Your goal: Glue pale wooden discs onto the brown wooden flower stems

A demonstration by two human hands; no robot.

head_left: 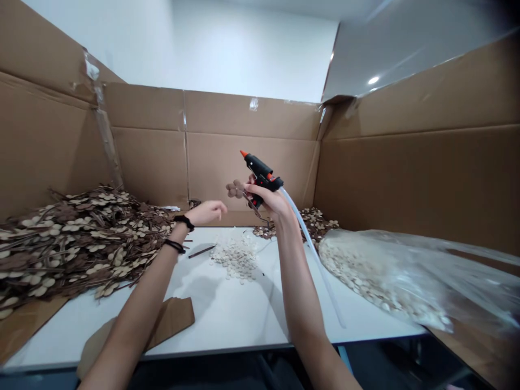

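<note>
My right hand (270, 197) is wrapped round a black hot glue gun (260, 167) with an orange nozzle pointing up and left. A long translucent glue stick (306, 233) runs out of its back end. The same hand also has a brown flower (234, 188) on a thin stem, held up beside the gun. To the left, my left hand (208, 212) hangs above the table with its fingers curled in; anything small between them is hidden. Beneath the hands lies a loose pile of small cream discs (235, 257). A dark thin stick (202, 251) lies beside that pile.
A big heap of brown and cream flowers (81, 233) fills the left side. On the right, a clear plastic bag (377, 265) holds many cream discs. More brown pieces (317, 222) lie behind. Cardboard walls (252, 116) surround the white table (227, 319); a cardboard scrap (174, 319) lies in front.
</note>
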